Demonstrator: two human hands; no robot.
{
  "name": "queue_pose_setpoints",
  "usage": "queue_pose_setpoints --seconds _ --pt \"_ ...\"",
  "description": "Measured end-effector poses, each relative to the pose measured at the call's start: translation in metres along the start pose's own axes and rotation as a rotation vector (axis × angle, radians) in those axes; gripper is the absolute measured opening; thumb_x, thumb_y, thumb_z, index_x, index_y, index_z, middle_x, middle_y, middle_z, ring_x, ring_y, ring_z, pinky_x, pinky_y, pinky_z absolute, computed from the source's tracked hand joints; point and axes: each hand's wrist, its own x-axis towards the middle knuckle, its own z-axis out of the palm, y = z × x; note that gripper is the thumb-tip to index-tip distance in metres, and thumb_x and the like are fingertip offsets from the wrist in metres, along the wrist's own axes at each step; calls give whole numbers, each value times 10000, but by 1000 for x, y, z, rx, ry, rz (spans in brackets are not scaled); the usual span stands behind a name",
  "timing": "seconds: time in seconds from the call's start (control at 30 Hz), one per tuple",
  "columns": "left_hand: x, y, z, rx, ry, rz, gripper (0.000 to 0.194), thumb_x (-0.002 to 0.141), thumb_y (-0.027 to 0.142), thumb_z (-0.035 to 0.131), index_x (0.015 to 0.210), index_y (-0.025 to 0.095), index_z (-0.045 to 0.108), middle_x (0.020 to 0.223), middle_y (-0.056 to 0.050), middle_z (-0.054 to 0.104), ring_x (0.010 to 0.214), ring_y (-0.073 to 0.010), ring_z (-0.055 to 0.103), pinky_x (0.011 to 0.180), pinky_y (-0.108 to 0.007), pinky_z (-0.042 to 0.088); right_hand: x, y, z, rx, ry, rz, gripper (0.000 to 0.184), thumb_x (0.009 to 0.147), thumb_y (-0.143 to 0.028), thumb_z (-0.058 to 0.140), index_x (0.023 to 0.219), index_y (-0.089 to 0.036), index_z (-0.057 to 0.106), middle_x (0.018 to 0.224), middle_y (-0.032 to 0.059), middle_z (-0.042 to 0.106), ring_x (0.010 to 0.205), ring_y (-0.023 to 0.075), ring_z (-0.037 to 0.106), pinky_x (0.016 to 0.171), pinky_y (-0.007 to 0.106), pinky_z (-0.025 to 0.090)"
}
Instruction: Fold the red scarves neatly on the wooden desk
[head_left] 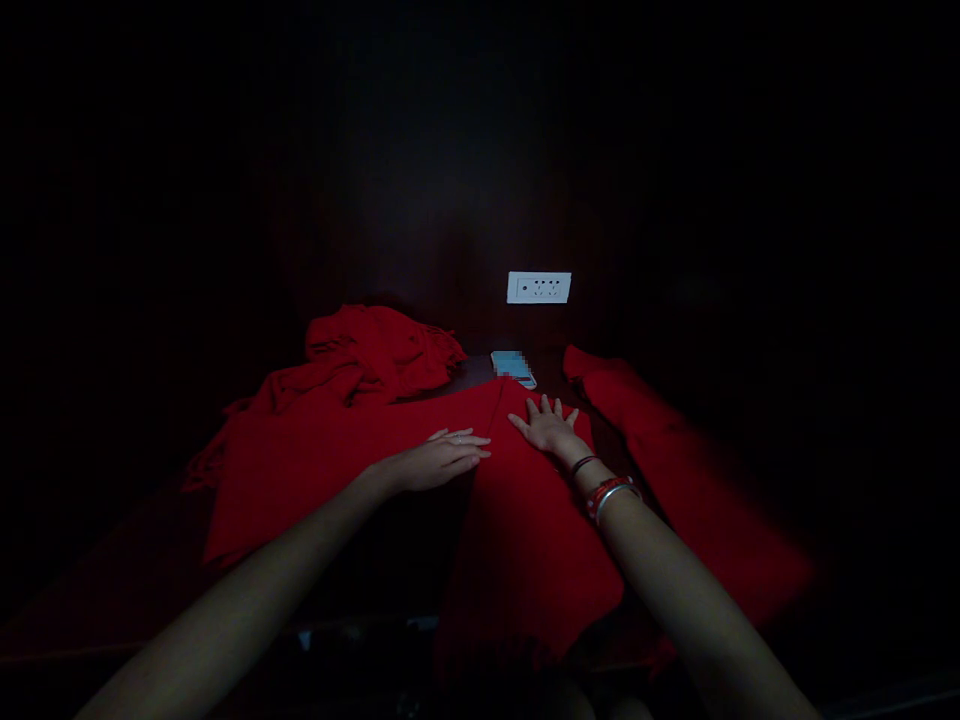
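A red scarf [525, 530] lies flat and bent at an angle, one arm running left and the other toward me over the table's front edge. My left hand [442, 458] rests on it near the bend, fingers stretched out and a ring on one of them. On the upper right part of the same scarf, my right hand [551, 428] presses flat with fingers spread; bracelets circle that wrist. Neither hand grips anything. Behind the left arm of the scarf sits a crumpled red fringed scarf [375, 350].
Another red scarf [675, 460], folded long, lies to the right. A phone [513, 368] lies behind the bend, its screen blurred out. A white socket panel [538, 288] is on the dark back wall. The surroundings are very dark.
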Motion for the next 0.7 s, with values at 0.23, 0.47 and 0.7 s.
queue_pose_setpoints --seconds 0.23,0.47,0.7 --pt "1 -4 1 1 93 38 379 855 378 208 1082 255 485 1193 35 444 1141 -127 301 961 -272 170 1 24 -16 0 243 62 352 816 -240 270 1065 -105 480 1042 170 513 985 233 460 853 441 281" --pt "72 -16 -18 -203 392 -415 330 794 393 361 901 175 584 992 -45 582 935 -172 501 830 -232 323 0 30 -25 -28 248 79 307 755 -115 318 949 -92 553 1016 181 495 919 234 508 691 294 408" --pt "154 -30 -20 -396 560 -707 402 665 319 564 991 88 527 1014 -138 560 908 -234 524 711 -260 402 3 31 -28 94 276 90 300 800 -167 272 1044 -96 432 957 171 538 858 221 542 677 301 405"
